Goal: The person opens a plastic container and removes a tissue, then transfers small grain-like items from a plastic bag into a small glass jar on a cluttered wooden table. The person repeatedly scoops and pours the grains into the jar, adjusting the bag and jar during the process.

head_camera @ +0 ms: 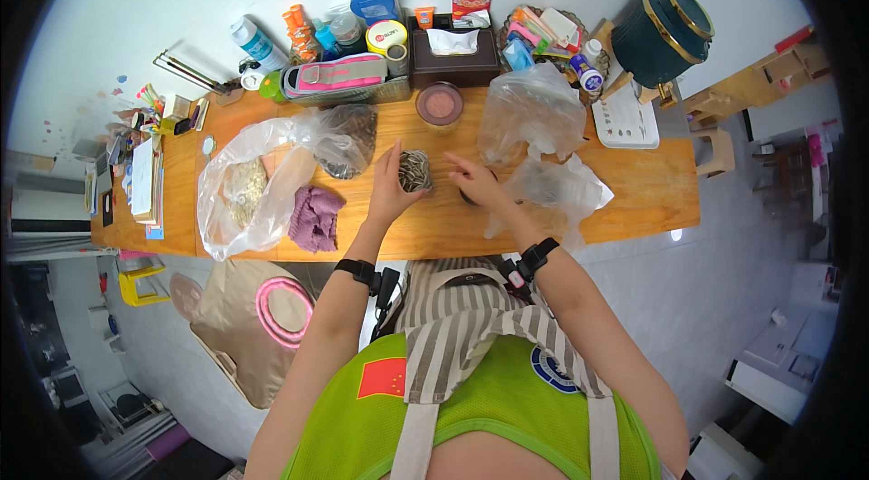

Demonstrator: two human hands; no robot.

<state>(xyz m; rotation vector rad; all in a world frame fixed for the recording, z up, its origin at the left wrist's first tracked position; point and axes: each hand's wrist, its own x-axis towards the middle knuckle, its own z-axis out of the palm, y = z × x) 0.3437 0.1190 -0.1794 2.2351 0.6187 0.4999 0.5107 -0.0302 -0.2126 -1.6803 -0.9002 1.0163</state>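
My left hand (388, 193) curves around the left and near sides of a clear open jar (415, 172). The jar is filled with striped, elongated pieces that look like sunflower seeds. Just right of it, my right hand (476, 183) is held with fingers apart, pointing left. Under that hand a dark round lid (467, 198) shows only at its edges; whether the hand touches it I cannot tell. Beyond both hands stands a lidded jar (440, 105) with a dark-rimmed lid. A crumpled purple cloth (316, 218) lies left of my left hand.
On the left are a plastic bag of pale pieces (246, 191) and a bag of dark pieces (349, 141). Crumpled clear bags (533, 113) lie at right. Along the wall stand a tissue box (455, 62), a basket (349, 94) and a green dispenser (652, 39).
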